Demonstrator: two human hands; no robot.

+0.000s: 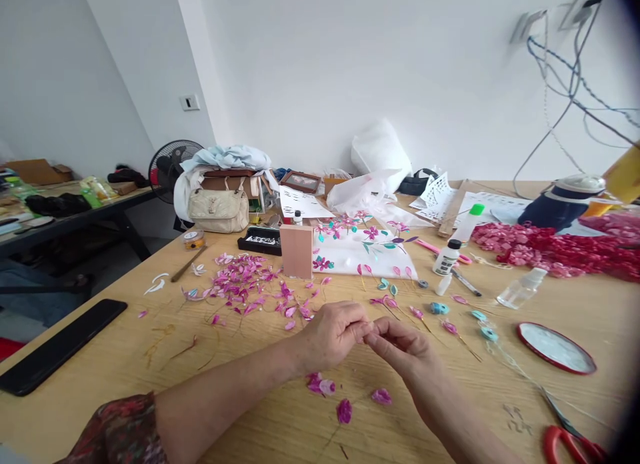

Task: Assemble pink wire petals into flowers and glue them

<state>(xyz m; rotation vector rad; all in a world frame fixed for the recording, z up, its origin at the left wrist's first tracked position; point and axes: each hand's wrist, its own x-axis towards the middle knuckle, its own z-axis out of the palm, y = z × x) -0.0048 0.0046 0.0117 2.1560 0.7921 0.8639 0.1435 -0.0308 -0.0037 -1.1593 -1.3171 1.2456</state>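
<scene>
My left hand (pixel 334 336) and my right hand (pixel 406 352) meet above the middle of the table. Thumbs and fingers are pinched together, fingertip to fingertip. Whatever lies between them is too small or too hidden to make out. Just below, on the wood, rest a dark magenta flower bud (pixel 345 411), a pink-and-white petal cluster (pixel 321 384) and another magenta bud (pixel 381 397). Beyond my left hand spreads a loose heap of magenta petals (pixel 240 281). Wire-stemmed pink petals (pixel 451 327) and a teal thread spool (pixel 439 309) lie past my right hand.
A wooden block (pixel 297 252) stands upright at centre. To the right are a black-capped bottle (pixel 447 258), a clear spray bottle (pixel 521 289), a red-rimmed oval dish (pixel 557 348) and red-handled scissors (pixel 570 444). A black phone (pixel 60 344) lies at the left edge.
</scene>
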